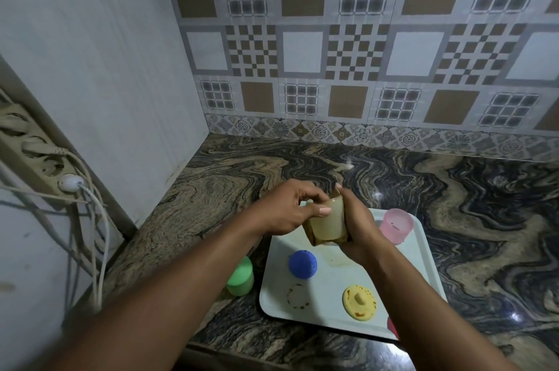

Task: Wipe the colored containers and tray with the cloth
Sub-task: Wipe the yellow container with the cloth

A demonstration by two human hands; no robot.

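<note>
Both hands hold a pale yellow translucent container (328, 224) above the far left part of the white tray (417, 283). My left hand (287, 210) grips its left side, thumb across the front. My right hand (360, 225) wraps round its right side. A brownish cloth (309, 231) seems to show beneath the container, though I cannot be certain. On the tray stand a pink container (395, 225), a blue lid (302, 264) and a stained yellow lid (360, 301). A brown ring stain (298, 296) marks the tray.
A green container (241, 278) stands on the marbled counter (242, 177) left of the tray. A red object (392, 327) peeks out at the tray's near right corner. A power strip with cables (71, 183) hangs on the left wall. Patterned tiles back the counter.
</note>
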